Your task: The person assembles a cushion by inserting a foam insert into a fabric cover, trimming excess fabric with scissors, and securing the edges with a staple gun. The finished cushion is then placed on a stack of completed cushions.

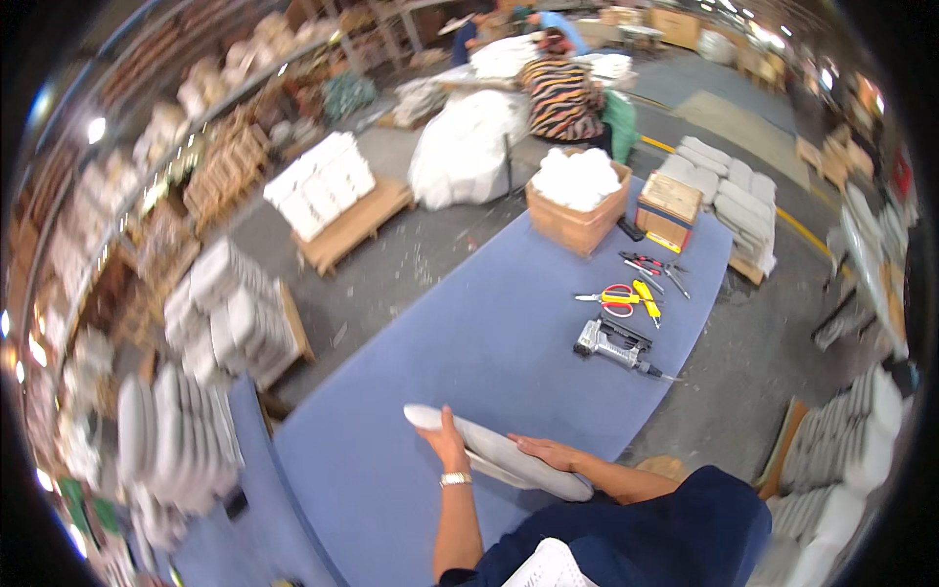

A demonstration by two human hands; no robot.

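A light grey upholstered seat pad [499, 452] is tilted up on its edge over the blue-covered table, close to my body. My left hand [448, 446] grips it near its far left end, thumb up along one face and a metal watch on the wrist. Over the upper edge nearer me, my right hand [550, 453] holds the pad, fingers together and pointing left. A paler underside shows below the grey face. Part of the near end rests against my dark shirt.
On the blue table [411, 352] lie a staple gun [611, 344], red-handled scissors [618, 299], a yellow cutter [647, 301] and pliers [675, 271]. Beyond stand a box of white stuffing [558, 227] and a smaller carton [669, 207]. Stacked grey pads [235, 313] flank the table; several people work farther off.
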